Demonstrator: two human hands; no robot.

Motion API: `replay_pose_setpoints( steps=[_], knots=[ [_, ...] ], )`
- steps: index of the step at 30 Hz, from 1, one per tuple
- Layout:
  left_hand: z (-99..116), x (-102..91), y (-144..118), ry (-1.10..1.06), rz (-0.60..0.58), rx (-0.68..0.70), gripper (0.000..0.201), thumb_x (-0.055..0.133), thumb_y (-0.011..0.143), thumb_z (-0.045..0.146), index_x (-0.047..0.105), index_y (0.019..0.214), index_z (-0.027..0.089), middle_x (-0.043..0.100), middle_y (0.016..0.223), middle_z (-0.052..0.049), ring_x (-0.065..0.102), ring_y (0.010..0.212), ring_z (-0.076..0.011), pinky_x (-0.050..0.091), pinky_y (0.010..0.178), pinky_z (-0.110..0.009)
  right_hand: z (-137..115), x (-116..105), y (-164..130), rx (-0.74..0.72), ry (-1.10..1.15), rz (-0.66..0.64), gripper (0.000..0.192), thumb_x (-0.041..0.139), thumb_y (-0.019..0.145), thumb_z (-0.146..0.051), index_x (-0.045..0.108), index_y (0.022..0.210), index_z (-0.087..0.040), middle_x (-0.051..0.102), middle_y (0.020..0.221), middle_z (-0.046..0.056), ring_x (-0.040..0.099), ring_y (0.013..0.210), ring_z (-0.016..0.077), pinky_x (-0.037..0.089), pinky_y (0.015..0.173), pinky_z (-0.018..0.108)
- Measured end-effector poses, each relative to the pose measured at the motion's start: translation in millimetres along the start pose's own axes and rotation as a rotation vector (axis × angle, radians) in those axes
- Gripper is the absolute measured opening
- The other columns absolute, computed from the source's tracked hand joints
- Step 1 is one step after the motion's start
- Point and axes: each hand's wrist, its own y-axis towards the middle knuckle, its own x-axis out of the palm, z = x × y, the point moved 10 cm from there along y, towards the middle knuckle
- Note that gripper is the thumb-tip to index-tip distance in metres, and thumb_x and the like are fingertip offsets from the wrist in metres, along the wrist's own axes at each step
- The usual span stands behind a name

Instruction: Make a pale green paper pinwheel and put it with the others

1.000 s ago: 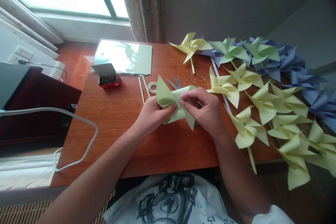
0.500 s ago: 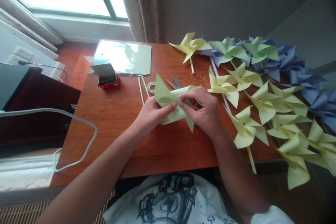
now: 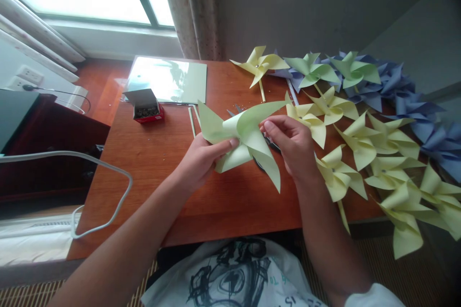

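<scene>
Head view. The left hand (image 3: 201, 158) and the right hand (image 3: 291, 146) together held a pale green paper pinwheel head (image 3: 245, 136) above the wooden table (image 3: 162, 153), in front of the person's chest. Compared with the frames half a second and one second earlier, the pinwheel head had been lifted off the tabletop and raised towards the camera, and its blades had spread: one blade now pointed up and right, another hung down towards the table's near edge. The left hand grasped it from the left, thumb pressed on the front near the centre and fingers behind. The right hand pinched the centre from the right with thumb and fingertips; earlier the same fingers had been pressing the folded corners together low over the table. Judged from this, the folding of the corners to the centre appeared complete and the centre was being held gathered. Whether a pin had been passed through it could not be told.

Scissors (image 3: 268, 144) lay on the table, mostly hidden behind the pinwheel head and right hand. A small red box (image 3: 147, 110) with its lid open stood to the left, beside a stack of pale green paper sheets (image 3: 169, 79). Finished yellow pinwheels (image 3: 360, 141) and blue pinwheels (image 3: 399, 91) lay along the right side of the table.
</scene>
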Motion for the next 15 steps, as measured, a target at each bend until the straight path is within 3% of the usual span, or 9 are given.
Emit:
replay_pose_setpoints(
  steps=[5, 15],
  knots=[
    [-2, 4.0, -1, -0.034, -0.029, -0.017, 0.024, 0.086, 0.069, 0.023, 0.075, 0.088, 0.014, 0.072, 0.078, -0.001, 0.063, 0.068, -0.0138, 0.048, 0.062, -0.022, 6, 37, -10, 0.093, 0.134, -0.298, 0.024, 0.086, 0.074, -0.039, 0.078, 0.09, -0.023, 0.074, 0.084, 0.0, 0.068, 0.076, 0.0176, 0.055, 0.068, 0.028],
    [-8, 3.9, -2, -0.022, -0.013, -0.068, 0.026, 0.086, 0.064, 0.022, 0.074, 0.085, 0.012, 0.07, 0.075, -0.004, 0.061, 0.065, -0.0136, 0.046, 0.059, -0.022, 9, 39, -10, 0.081, 0.099, -0.319, 0.022, 0.087, 0.072, -0.042, 0.078, 0.084, -0.025, 0.072, 0.084, 0.001, 0.066, 0.08, 0.0185, 0.053, 0.068, 0.028]
  ],
)
